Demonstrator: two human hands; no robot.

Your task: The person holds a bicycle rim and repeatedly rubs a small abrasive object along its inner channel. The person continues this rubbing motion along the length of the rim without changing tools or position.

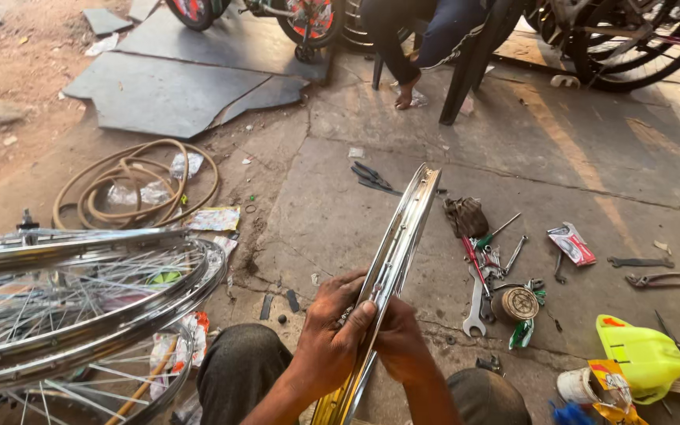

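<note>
Both hands, left hand (332, 334) and right hand (397, 340), grip upright rim (403, 236), probably edge-on, pointing away.

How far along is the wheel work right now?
Looks done: spoked wheels are stacked on the person's left. In hand: a bare chrome rim, no spokes in it, gripped edge-on by the left hand and right hand. Left: wrenches and screwdrivers lie untouched on the floor beside it.
</note>
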